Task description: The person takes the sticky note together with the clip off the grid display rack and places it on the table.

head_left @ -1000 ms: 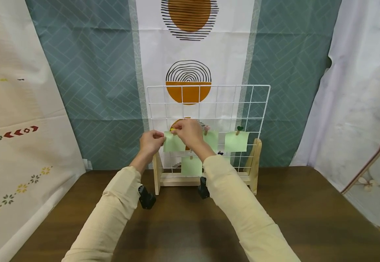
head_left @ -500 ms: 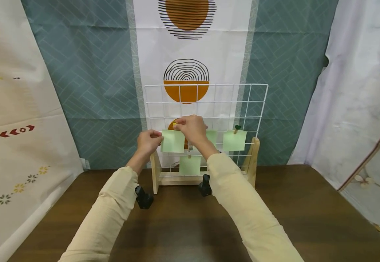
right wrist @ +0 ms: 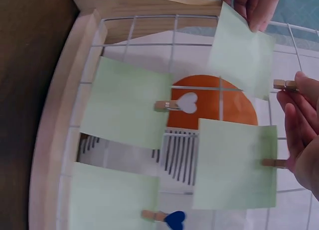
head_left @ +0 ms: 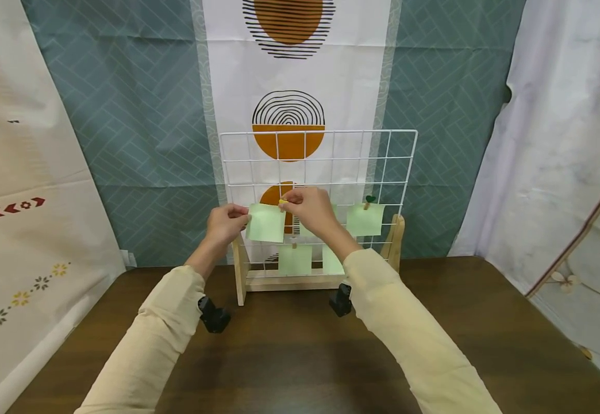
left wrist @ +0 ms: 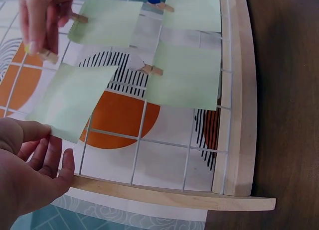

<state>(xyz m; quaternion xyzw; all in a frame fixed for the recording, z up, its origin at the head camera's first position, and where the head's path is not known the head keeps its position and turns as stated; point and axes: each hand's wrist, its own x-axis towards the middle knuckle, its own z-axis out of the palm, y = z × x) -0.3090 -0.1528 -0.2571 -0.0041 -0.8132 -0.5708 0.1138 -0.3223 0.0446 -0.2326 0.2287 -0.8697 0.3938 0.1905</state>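
Observation:
My left hand (head_left: pixel 225 224) pinches the left edge of a pale green paper note (head_left: pixel 265 223) in front of a white wire grid. In the left wrist view the note (left wrist: pixel 75 98) tilts, its far corner lifted. Between thumb and fingers, my right hand (head_left: pixel 312 211) holds a small wooden clothespin (right wrist: pixel 285 84) with a yellow decoration (head_left: pixel 282 202). The right wrist view shows the clothespin just beside the note's edge. Below the right hand, another green note (right wrist: pixel 237 165) hangs from a clothespin (right wrist: pixel 274 163), whose decorated end is hidden behind the hand.
The wire grid (head_left: pixel 333 132) stands in a wooden base (head_left: pixel 274 283) on a dark brown table (head_left: pixel 279 356). Other green notes hang by clothespins with a green heart (head_left: pixel 369 199), a white heart (right wrist: pixel 188 103) and a blue heart (right wrist: pixel 175 220). A patterned curtain (head_left: pixel 145 115) hangs behind.
My right hand has shifted right with the clothespin, from the middle of the note's top edge to its right corner. The note now tilts slightly in my left hand. The head view has shifted.

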